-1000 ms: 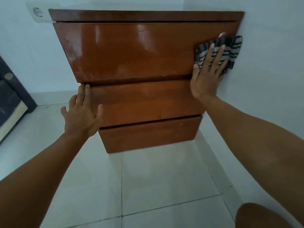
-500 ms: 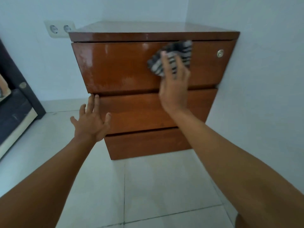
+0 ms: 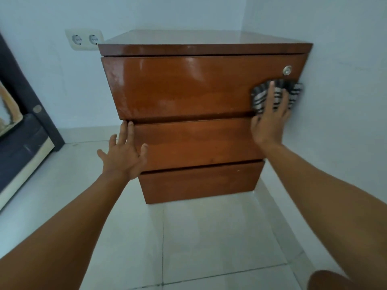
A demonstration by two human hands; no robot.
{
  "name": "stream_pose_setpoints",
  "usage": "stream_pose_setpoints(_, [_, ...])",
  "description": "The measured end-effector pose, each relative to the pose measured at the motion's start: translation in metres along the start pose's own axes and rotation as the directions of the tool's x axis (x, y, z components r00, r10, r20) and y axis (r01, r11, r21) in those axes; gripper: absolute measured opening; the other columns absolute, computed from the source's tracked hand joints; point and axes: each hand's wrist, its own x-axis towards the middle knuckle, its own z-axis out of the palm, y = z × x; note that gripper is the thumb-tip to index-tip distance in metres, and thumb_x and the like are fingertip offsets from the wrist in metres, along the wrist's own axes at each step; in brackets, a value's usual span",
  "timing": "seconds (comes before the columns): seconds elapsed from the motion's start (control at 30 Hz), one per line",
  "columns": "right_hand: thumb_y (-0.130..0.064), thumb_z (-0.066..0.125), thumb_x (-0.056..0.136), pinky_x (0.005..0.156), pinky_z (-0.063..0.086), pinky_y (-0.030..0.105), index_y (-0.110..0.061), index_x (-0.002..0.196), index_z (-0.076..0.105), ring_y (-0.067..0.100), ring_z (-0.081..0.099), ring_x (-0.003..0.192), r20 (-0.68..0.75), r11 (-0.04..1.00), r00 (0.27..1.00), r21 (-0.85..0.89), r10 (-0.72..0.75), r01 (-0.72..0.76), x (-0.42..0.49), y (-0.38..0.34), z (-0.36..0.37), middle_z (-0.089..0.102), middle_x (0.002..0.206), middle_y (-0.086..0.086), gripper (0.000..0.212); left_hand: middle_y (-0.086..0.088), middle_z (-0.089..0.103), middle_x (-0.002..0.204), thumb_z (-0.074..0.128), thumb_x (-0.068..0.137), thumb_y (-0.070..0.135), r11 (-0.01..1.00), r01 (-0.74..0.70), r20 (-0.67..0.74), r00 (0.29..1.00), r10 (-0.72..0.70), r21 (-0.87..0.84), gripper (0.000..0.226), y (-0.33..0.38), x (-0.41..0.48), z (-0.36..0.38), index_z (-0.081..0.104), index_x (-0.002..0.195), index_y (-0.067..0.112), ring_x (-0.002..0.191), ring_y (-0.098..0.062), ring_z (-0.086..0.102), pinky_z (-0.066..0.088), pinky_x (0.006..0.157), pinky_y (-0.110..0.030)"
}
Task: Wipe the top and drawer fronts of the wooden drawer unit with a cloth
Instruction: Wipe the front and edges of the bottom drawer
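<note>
A glossy brown wooden drawer unit (image 3: 188,91) with three drawer fronts stands in a room corner. My right hand (image 3: 270,120) presses a black-and-white striped cloth (image 3: 259,97) flat against the lower right part of the top drawer front, just below a round metal lock (image 3: 287,70). The fingers are spread over the cloth. My left hand (image 3: 123,153) rests open against the left edge of the middle drawer front (image 3: 194,141), its fingertips at the gap under the top drawer. The bottom drawer front (image 3: 199,183) is untouched.
The unit's right side stands close to a white wall (image 3: 339,80). A double wall socket (image 3: 84,39) is behind its left corner. A dark piece of furniture (image 3: 23,143) stands at the far left. White floor tiles (image 3: 199,237) lie in front, and my knee (image 3: 328,281) shows at the bottom right.
My right hand swept the cloth from the right end of the top drawer to its middle, then back to the lower right. The left hand stayed on the middle drawer's edge.
</note>
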Motion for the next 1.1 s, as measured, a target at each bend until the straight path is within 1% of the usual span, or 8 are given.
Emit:
stream_pose_setpoints(0.1, [-0.011,0.062,0.084,0.116,0.031,0.036,-0.024,0.159,0.027,0.038,0.035,0.141,0.008,0.992,0.998,0.106,0.067,-0.067,0.005,0.020,-0.023,0.032,0.156,0.020,0.083,0.006,-0.009,0.174,0.028,0.102,0.064,1.000,-0.001,0.029,1.000,0.000,0.026,0.081,0.001,0.000,-0.002,-0.010,0.164,0.029,0.158,-0.037,0.010,0.017,0.116,-0.075])
stream_pose_setpoints(0.2, [-0.018,0.062,0.084,0.112,0.039,0.043,-0.022,0.154,0.036,0.037,0.044,0.135,0.039,0.987,0.998,0.147,0.053,-0.058,-0.034,0.024,-0.023,0.043,0.146,0.019,0.075,0.005,-0.016,0.173,0.035,0.101,0.061,0.999,-0.032,0.033,0.999,0.031,0.015,0.086,0.000,-0.005,-0.002,-0.012,0.164,0.026,0.159,-0.036,0.003,0.017,0.117,-0.073])
stream_pose_setpoints(0.3, [-0.019,0.064,0.085,0.108,0.046,0.048,-0.023,0.152,0.039,0.037,0.047,0.133,0.161,0.979,0.983,0.174,0.083,-0.111,-0.098,0.024,-0.003,0.045,0.144,0.017,0.072,0.001,-0.013,0.173,0.044,0.101,0.052,0.996,-0.081,0.022,0.996,0.081,-0.031,0.087,-0.007,-0.027,0.012,-0.006,0.165,0.024,0.160,-0.035,0.000,0.017,0.118,-0.072])
stream_pose_setpoints(0.4, [-0.017,0.066,0.085,0.102,0.049,0.048,-0.022,0.150,0.044,0.038,0.051,0.128,0.312,0.983,0.947,0.136,0.073,-0.120,-0.156,0.015,0.020,0.047,0.143,0.017,0.069,-0.002,-0.002,0.174,0.044,0.102,0.049,0.998,-0.028,0.123,0.992,0.035,-0.063,0.081,-0.026,-0.055,0.044,0.001,0.165,0.023,0.160,-0.032,0.002,0.019,0.120,-0.069])
stream_pose_setpoints(0.53, [-0.022,0.066,0.087,0.094,0.053,0.045,-0.021,0.151,0.043,0.037,0.057,0.119,0.562,0.998,0.827,0.047,-0.003,-0.028,-0.200,-0.002,0.045,0.051,0.139,0.014,0.069,-0.003,0.013,0.173,0.044,0.102,0.050,1.000,-0.003,0.265,0.964,0.003,-0.003,0.074,-0.048,-0.070,0.081,0.014,0.164,0.024,0.159,-0.030,0.011,0.024,0.120,-0.065])
stream_pose_setpoints(0.8, [-0.037,0.070,0.089,0.109,0.043,0.046,-0.021,0.162,0.002,0.033,0.039,0.143,0.843,0.969,0.538,-0.119,-0.015,0.214,-0.181,-0.012,0.087,-0.005,0.169,-0.006,0.101,-0.001,0.010,0.173,0.047,0.100,0.056,1.000,0.002,0.371,0.929,-0.002,0.001,0.081,-0.051,-0.046,0.117,0.008,0.165,0.025,0.158,-0.034,0.013,0.027,0.117,-0.066])
stream_pose_setpoints(0.97, [-0.035,0.070,0.090,0.109,0.044,0.044,-0.020,0.161,-0.008,0.032,0.035,0.145,0.856,0.962,0.515,-0.168,0.034,0.215,-0.172,-0.009,0.106,-0.016,0.168,-0.005,0.106,0.002,-0.006,0.174,0.045,0.102,0.054,0.999,-0.017,0.378,0.926,0.002,0.037,0.086,-0.044,-0.043,0.128,-0.006,0.165,0.025,0.159,-0.036,0.005,0.021,0.119,-0.067])
stream_pose_setpoints(1.1, [-0.032,0.073,0.089,0.107,0.048,0.043,-0.022,0.160,-0.016,0.034,0.041,0.141,0.851,0.968,0.523,-0.162,0.039,0.191,-0.179,-0.005,0.115,-0.023,0.166,-0.004,0.114,0.002,-0.004,0.174,0.047,0.099,0.056,0.999,0.007,0.323,0.946,-0.020,0.042,0.091,-0.039,-0.046,0.138,-0.009,0.164,0.027,0.158,-0.038,0.007,0.021,0.118,-0.069])
